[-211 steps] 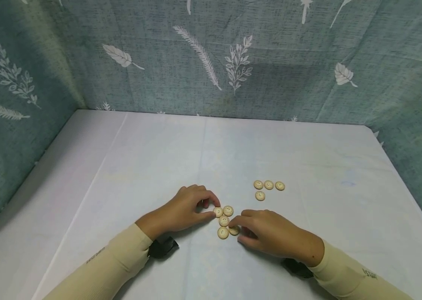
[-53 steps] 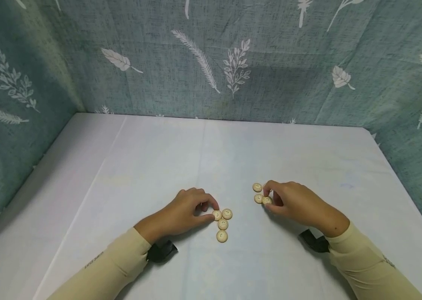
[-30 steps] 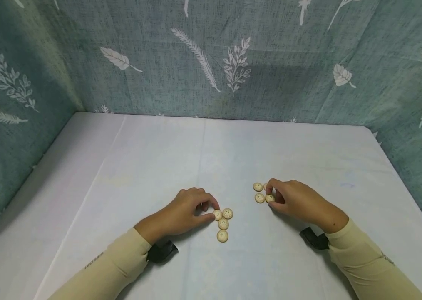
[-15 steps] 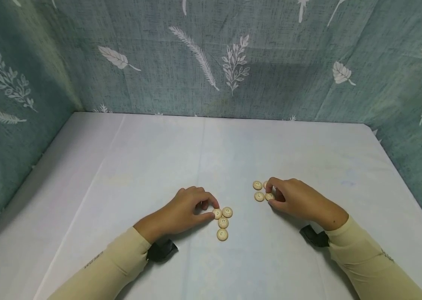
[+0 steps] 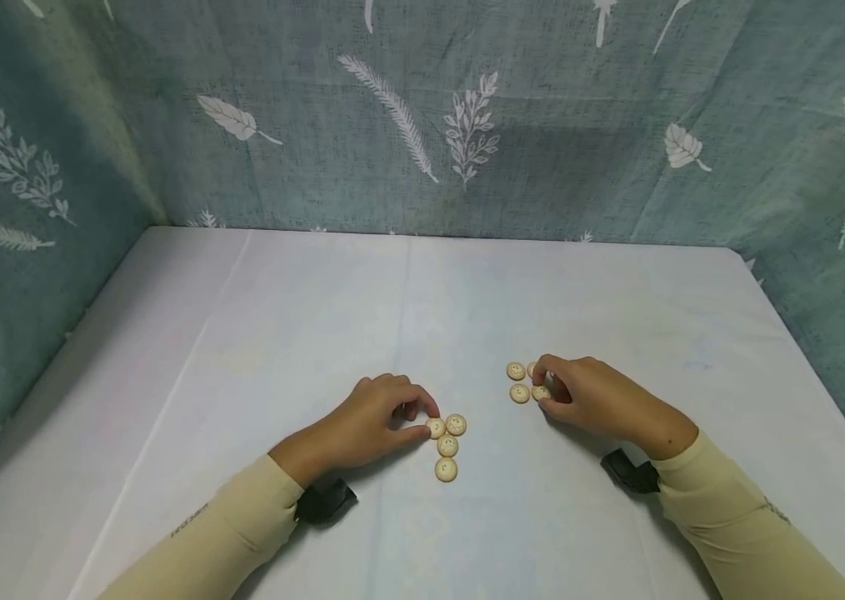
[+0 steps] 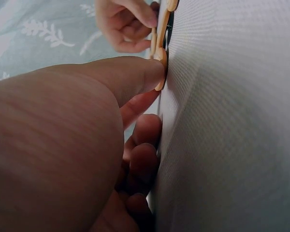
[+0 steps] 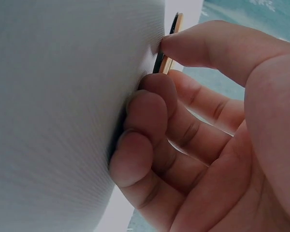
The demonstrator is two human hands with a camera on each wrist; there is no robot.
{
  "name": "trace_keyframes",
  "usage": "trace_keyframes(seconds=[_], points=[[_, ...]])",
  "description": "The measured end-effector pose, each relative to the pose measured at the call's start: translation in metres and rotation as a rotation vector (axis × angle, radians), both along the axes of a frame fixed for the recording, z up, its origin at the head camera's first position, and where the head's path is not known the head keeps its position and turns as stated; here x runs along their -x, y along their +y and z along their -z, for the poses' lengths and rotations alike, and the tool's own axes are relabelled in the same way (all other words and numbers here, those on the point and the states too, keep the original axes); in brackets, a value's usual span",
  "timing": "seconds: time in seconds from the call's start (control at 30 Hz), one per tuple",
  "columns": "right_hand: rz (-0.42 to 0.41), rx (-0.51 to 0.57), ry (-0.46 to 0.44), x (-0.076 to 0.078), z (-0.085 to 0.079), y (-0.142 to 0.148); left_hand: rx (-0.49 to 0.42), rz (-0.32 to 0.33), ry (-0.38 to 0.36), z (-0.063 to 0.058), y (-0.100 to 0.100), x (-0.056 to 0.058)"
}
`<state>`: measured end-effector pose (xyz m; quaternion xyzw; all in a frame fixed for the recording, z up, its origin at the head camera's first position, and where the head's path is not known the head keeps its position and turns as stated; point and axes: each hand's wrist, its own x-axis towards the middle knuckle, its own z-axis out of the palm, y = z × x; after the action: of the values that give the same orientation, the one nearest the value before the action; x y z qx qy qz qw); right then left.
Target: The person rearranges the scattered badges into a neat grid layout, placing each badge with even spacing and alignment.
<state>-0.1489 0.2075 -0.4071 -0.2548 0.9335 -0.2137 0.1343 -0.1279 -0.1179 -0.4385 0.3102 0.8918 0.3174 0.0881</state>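
Observation:
Round, pale wooden buttons lie in two groups on a white cloth. My left hand [image 5: 373, 421] pinches the leftmost button [image 5: 435, 427] of the left group between thumb and forefinger. Beside it lie a top-right button [image 5: 456, 424], a middle button [image 5: 447, 446] and a lowest button [image 5: 446, 470]. My right hand [image 5: 595, 400] pinches a button [image 5: 540, 392] in the lower row of the right group. Left of that is another lower button [image 5: 519, 392], with an upper button [image 5: 516, 371] above. Its neighbour [image 5: 531, 369] is partly hidden by my forefinger. In the right wrist view the pinched button [image 7: 167, 64] shows edge-on.
The white tablecloth [image 5: 302, 317] spreads out around both groups. Green leaf-print fabric [image 5: 422, 125] stands behind the table and along its sides. A black wrist device [image 5: 327, 498] sits under my left cuff, another [image 5: 628, 472] under the right.
Over seven seconds my right hand has gone from the left group to the right one, and a button from the left group's lower row now lies there. My left hand has stayed put.

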Motion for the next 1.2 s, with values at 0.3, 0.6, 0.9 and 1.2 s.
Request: trace_keyframes(seconds=[0.3, 0.6, 0.9, 1.2], points=[[-0.005, -0.005, 0.016, 0.000, -0.001, -0.002, 0.000, -0.002, 0.011, -0.001, -0.002, -0.001], [-0.004, 0.000, 0.009, -0.001, -0.001, -0.001, 0.003, 0.002, 0.000, 0.000, -0.001, 0.000], [-0.015, -0.007, 0.020, -0.003, -0.004, -0.002, 0.008, 0.003, -0.008, -0.002, 0.000, 0.001], [0.009, -0.052, 0.103, -0.008, -0.011, -0.010, 0.007, -0.002, -0.016, -0.002, 0.000, 0.001]])
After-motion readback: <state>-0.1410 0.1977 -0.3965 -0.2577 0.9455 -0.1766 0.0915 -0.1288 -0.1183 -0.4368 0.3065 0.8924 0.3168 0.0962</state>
